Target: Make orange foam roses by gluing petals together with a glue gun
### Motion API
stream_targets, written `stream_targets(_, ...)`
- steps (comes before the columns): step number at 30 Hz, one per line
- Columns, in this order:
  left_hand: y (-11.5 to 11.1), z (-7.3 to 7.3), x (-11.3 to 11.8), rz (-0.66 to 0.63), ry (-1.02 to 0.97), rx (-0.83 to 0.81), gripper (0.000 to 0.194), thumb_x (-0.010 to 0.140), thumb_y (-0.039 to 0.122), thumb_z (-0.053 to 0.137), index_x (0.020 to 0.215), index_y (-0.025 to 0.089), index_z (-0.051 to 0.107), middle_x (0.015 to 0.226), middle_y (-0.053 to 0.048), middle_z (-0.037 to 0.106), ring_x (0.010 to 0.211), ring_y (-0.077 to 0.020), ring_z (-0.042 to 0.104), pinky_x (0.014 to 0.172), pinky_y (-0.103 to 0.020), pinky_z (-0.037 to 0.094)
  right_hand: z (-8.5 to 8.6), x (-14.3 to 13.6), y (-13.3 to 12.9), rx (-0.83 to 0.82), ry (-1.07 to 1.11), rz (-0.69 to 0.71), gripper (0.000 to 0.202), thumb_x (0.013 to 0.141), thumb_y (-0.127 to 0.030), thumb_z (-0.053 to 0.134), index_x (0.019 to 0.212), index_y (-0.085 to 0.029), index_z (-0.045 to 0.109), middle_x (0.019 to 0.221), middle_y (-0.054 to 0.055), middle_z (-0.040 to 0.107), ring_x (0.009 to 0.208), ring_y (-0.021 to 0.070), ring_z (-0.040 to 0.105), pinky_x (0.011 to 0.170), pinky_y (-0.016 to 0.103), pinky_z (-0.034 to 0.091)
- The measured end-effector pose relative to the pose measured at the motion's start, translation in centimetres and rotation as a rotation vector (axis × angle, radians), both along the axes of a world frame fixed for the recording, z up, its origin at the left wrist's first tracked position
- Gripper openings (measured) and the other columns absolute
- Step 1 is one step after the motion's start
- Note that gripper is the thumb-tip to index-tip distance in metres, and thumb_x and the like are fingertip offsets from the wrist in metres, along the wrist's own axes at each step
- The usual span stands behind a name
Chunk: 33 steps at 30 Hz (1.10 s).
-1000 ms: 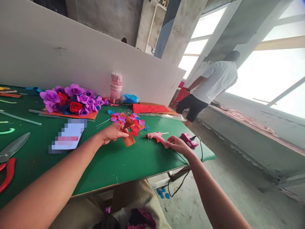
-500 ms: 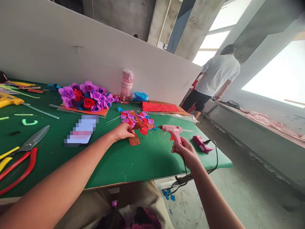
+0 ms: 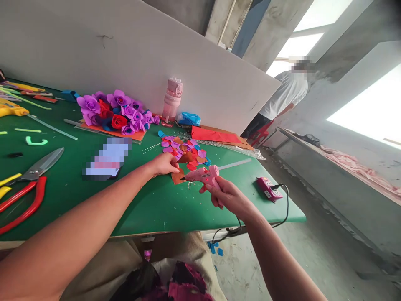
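Observation:
My right hand [image 3: 227, 194] is wrapped round the grip of a pink hot glue gun [image 3: 203, 175], which has a clear glue stick [image 3: 234, 163] out of its back. Its dark nozzle is at a small brown piece [image 3: 178, 177]; whether it touches cannot be told. My left hand [image 3: 166, 163] is pinched over this piece, fingers closed at its upper edge. Another brown piece [image 3: 186, 158] sticks out just above the left fingers. Beyond it lies a pile of purple, red, brown and blue petals [image 3: 184, 146].
Handmade flowers [image 3: 119, 110], a phone [image 3: 108, 158] and large red-handled shears [image 3: 34, 179] are on the left. A pink bottle [image 3: 172, 100] stands by the white board. The gun's cord hangs near a power socket [image 3: 268, 189]. A person [image 3: 288, 92] is beyond the board.
My right hand has brought the glue gun left and turned it, so its nozzle is now at the brown piece. My left hand stays nearly in place. The person in the background has lowered.

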<state>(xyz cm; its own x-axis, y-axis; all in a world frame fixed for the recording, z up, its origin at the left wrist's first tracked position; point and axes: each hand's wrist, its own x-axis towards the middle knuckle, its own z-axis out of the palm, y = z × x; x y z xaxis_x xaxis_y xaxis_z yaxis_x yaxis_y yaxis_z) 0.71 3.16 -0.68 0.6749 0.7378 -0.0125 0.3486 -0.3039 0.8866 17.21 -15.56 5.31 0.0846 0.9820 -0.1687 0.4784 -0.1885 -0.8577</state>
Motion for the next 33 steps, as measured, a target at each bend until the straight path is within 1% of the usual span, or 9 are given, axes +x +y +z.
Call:
stream_targets(6,-0.2,0.3,-0.2,-0.028,0.035,0.02,0.008,0.052,0.022,0.063,0.054,0.017,0.057,0.062,-0.002,0.064,0.063,-0.0177,0.055,0.055,-0.025,0.037,0.1,-0.6,1.0,-0.02,-0.155,0.028,0.034,0.084,-0.051,0.049,0.077,-0.018,0.053,0.052,-0.005,0.044,0.045,0.0095,0.04,0.044,0.022,0.032)
stream_targets(11,-0.1,0.1,-0.1,-0.037,0.039,0.017,0.011,0.053,0.023,0.062,0.052,0.017,0.053,0.065,-0.003,0.065,0.066,-0.0176,0.056,0.056,-0.025,0.038,-0.1,-0.4,1.2,0.039,-0.234,0.049,0.03,0.086,-0.047,0.047,0.075,-0.02,0.048,0.054,-0.006,0.042,0.048,0.0097,0.039,0.048,0.023,0.032)
stream_targets(18,-0.1,0.0,-0.1,-0.04,0.048,0.05,0.011,0.054,0.025,0.064,0.057,0.015,0.06,0.063,-0.002,0.065,0.066,-0.018,0.056,0.056,-0.025,0.04,-0.5,-0.2,1.5,0.069,-0.274,0.086,0.028,0.087,-0.044,0.047,0.072,-0.021,0.045,0.056,-0.005,0.042,0.05,0.0107,0.039,0.049,0.024,0.03)
stream_targets(26,-0.1,0.0,-0.1,-0.039,0.073,0.063,0.012,0.055,0.026,0.064,0.058,0.016,0.06,0.063,-0.001,0.064,0.066,-0.0177,0.055,0.057,-0.025,0.039,-0.8,-0.1,1.6,0.099,-0.32,0.087,0.028,0.088,-0.043,0.046,0.07,-0.021,0.045,0.055,-0.005,0.041,0.048,0.0104,0.037,0.046,0.023,0.028)
stream_targets(33,-0.1,0.0,-0.1,-0.037,0.04,0.035,0.01,0.054,0.023,0.064,0.054,0.016,0.057,0.062,-0.001,0.063,0.064,-0.0172,0.055,0.056,-0.025,0.039,-0.5,0.0,1.6,0.1,-0.374,0.106,0.027,0.088,-0.043,0.046,0.072,-0.021,0.044,0.056,-0.004,0.042,0.048,0.0101,0.037,0.046,0.023,0.028)
